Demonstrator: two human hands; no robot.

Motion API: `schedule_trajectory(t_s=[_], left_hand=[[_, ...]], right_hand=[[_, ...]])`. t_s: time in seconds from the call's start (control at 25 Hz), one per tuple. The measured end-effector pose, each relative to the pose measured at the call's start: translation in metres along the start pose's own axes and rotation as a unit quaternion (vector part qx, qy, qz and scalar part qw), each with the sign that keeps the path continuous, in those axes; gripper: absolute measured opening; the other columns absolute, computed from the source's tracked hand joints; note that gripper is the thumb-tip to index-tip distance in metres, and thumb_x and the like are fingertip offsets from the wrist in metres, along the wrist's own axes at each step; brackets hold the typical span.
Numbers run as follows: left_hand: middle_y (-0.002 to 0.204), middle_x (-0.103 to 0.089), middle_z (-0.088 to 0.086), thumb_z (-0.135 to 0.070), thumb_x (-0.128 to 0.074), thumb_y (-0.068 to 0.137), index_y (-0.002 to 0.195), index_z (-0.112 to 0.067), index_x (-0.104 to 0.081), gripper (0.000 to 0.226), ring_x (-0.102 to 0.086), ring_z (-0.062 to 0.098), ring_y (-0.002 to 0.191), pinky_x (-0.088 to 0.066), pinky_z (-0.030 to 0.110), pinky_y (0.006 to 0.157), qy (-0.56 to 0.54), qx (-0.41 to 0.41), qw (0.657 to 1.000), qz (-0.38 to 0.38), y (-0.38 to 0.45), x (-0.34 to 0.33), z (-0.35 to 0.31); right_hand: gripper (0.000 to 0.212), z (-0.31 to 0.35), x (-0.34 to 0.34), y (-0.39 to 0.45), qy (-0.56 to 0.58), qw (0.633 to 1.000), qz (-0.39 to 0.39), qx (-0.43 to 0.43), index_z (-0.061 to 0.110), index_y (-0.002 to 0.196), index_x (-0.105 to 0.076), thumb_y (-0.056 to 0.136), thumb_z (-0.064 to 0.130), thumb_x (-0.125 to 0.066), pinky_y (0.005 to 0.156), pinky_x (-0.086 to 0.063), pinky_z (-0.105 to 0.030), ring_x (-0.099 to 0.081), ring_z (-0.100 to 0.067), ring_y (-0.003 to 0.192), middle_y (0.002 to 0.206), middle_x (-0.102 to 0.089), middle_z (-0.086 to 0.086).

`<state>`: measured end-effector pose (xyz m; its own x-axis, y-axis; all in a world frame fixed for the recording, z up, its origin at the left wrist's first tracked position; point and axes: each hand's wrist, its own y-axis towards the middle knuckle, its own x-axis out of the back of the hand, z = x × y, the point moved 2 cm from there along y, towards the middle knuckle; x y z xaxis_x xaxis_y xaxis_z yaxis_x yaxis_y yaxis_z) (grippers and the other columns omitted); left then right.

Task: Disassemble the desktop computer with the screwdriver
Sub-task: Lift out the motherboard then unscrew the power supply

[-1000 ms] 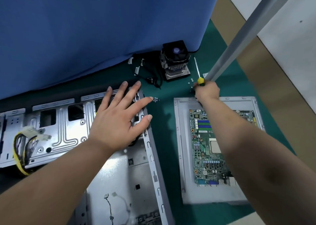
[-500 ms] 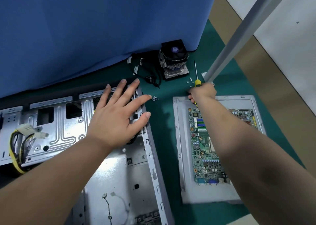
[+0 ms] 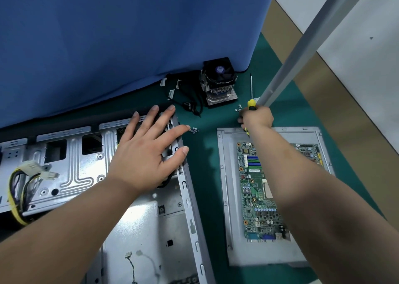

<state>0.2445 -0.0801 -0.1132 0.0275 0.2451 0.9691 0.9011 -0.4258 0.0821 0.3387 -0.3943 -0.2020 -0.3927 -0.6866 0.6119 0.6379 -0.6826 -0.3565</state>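
Far left, a yellow-and-black cable bundle (image 3: 20,188) with white plugs lies loose on the drive cage of the open computer case (image 3: 71,165). Your left hand (image 3: 146,154) is spread wide and flat over the case's far right corner, fingers straight, gripping nothing. Just right of its fingertips a small cluster of loose screws (image 3: 193,130) sits on the green mat (image 3: 203,175). Farther back, black cables (image 3: 185,98) and the removed CPU cooler (image 3: 219,80) stand against the blue curtain (image 3: 118,31).

Right of that, your right hand (image 3: 257,117) is curled round the screwdriver (image 3: 251,103): yellow-black handle in the fist, shaft pointing away toward the far side, tip resting on the mat. More screws (image 3: 238,107) lie just beside that hand. The motherboard (image 3: 265,188) lies on the grey side panel (image 3: 224,197), under your right forearm.

Risks, as a guess: the screws by either hand are unboxed, so a sweep of fingers or the handle could scatter them. Your forearm hovers over the board; dropping it could bend components. The loose plugs may snag if you shift the case.

Writing: a white sticker on the board, too small to read. No brand legible anywhere.
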Motion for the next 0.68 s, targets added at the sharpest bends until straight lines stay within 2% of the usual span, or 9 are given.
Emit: schedule_trajectory(t_s=[0.04, 0.08, 0.16, 0.24, 0.32, 0.4, 0.48, 0.56, 0.68], left_hand=[[0.170, -0.012, -0.016, -0.066, -0.026, 0.099, 0.147, -0.053, -0.041, 0.052, -0.003, 0.013, 0.158, -0.001, 0.047, 0.127, -0.002, 0.001, 1.000, 0.002, 0.000, 0.000, 0.000], [0.170, -0.012, -0.016, -0.066, -0.026, 0.099, 0.147, -0.053, -0.041, 0.052, -0.003, 0.013, 0.158, 0.000, 0.047, 0.127, -0.005, 0.002, 1.000, 0.004, 0.000, 0.001, 0.000], [0.170, -0.012, -0.016, -0.066, -0.026, 0.099, 0.146, -0.053, -0.042, 0.052, -0.004, 0.014, 0.158, 0.000, 0.047, 0.127, -0.008, 0.001, 1.000, 0.004, 0.001, 0.002, 0.000], [0.169, -0.013, -0.017, -0.067, -0.027, 0.098, 0.146, -0.053, -0.042, 0.052, -0.004, 0.013, 0.158, 0.001, 0.046, 0.127, -0.009, 0.006, 1.000, 0.008, 0.001, 0.003, -0.001], [0.169, -0.014, -0.017, -0.067, -0.027, 0.098, 0.146, -0.053, -0.042, 0.053, -0.004, 0.013, 0.158, 0.001, 0.045, 0.127, -0.005, 0.013, 1.000, 0.015, 0.002, 0.001, -0.001], [0.169, -0.016, -0.016, -0.068, -0.025, 0.098, 0.147, -0.054, -0.042, 0.054, -0.006, 0.015, 0.158, 0.000, 0.046, 0.127, 0.002, 0.012, 1.000, 0.017, 0.001, 0.001, -0.001], [0.169, -0.018, -0.013, -0.068, -0.020, 0.099, 0.149, -0.056, -0.037, 0.055, -0.008, 0.018, 0.158, -0.002, 0.046, 0.127, 0.023, 0.018, 0.999, 0.019, -0.003, 0.007, -0.004], [0.170, -0.014, -0.011, -0.068, -0.013, 0.101, 0.153, -0.058, -0.028, 0.054, -0.007, 0.020, 0.158, -0.002, 0.046, 0.127, 0.051, 0.029, 0.997, 0.041, -0.006, 0.012, -0.011], [0.171, -0.009, -0.012, -0.067, -0.008, 0.102, 0.156, -0.057, -0.017, 0.056, -0.003, 0.018, 0.158, 0.000, 0.045, 0.127, 0.037, 0.045, 0.996, 0.068, -0.029, 0.020, -0.019]], right_hand=[[0.017, -0.001, 0.007, -0.012, 0.022, 1.000, 0.005, 0.005, 0.012, 0.103, -0.071, 0.091, 0.023, -0.065, 0.048, -0.052, -0.023, -0.064, -0.009, 0.046, 0.085, -0.076, -0.009], [0.018, -0.004, 0.013, -0.026, 0.042, 0.999, 0.016, 0.010, 0.011, 0.101, -0.070, 0.092, 0.025, -0.064, 0.045, -0.047, -0.021, -0.060, -0.007, 0.040, 0.079, -0.075, -0.008], [0.021, -0.011, 0.023, -0.060, 0.050, 0.997, 0.060, 0.025, 0.010, 0.098, -0.067, 0.094, 0.028, -0.059, 0.051, -0.045, -0.025, -0.057, -0.011, 0.043, 0.070, -0.070, -0.008], [0.021, -0.023, 0.029, -0.097, 0.007, 0.992, 0.119, 0.048, 0.011, 0.094, -0.065, 0.096, 0.028, -0.054, 0.047, -0.040, -0.022, -0.057, -0.009, 0.043, 0.069, -0.070, -0.011], [0.020, -0.038, 0.026, -0.128, -0.052, 0.983, 0.155, 0.080, 0.009, 0.090, -0.066, 0.096, 0.025, -0.056, 0.044, -0.039, -0.022, -0.062, -0.017, 0.052, 0.073, -0.069, -0.015], [0.019, -0.048, 0.024, -0.152, -0.143, 0.972, 0.147, 0.117, 0.010, 0.088, -0.064, 0.094, 0.027, -0.058, 0.059, -0.048, -0.030, -0.064, -0.029, 0.073, 0.081, -0.068, -0.012], [0.020, -0.054, 0.021, -0.170, -0.225, 0.955, 0.148, 0.124, 0.012, 0.095, -0.061, 0.094, 0.033, -0.058, 0.072, -0.052, -0.035, -0.064, -0.033, 0.088, 0.095, -0.067, -0.011], [0.024, -0.056, 0.017, -0.179, -0.283, 0.940, 0.153, 0.118, 0.014, 0.104, -0.060, 0.093, 0.036, -0.060, 0.074, -0.052, -0.034, -0.065, -0.033, 0.094, 0.103, -0.064, -0.010], [0.024, -0.054, 0.007, -0.188, -0.335, 0.921, 0.161, 0.115, 0.015, 0.109, -0.059, 0.092, 0.031, -0.062, 0.070, -0.051, -0.032, -0.062, -0.030, 0.088, 0.104, -0.064, -0.009]])
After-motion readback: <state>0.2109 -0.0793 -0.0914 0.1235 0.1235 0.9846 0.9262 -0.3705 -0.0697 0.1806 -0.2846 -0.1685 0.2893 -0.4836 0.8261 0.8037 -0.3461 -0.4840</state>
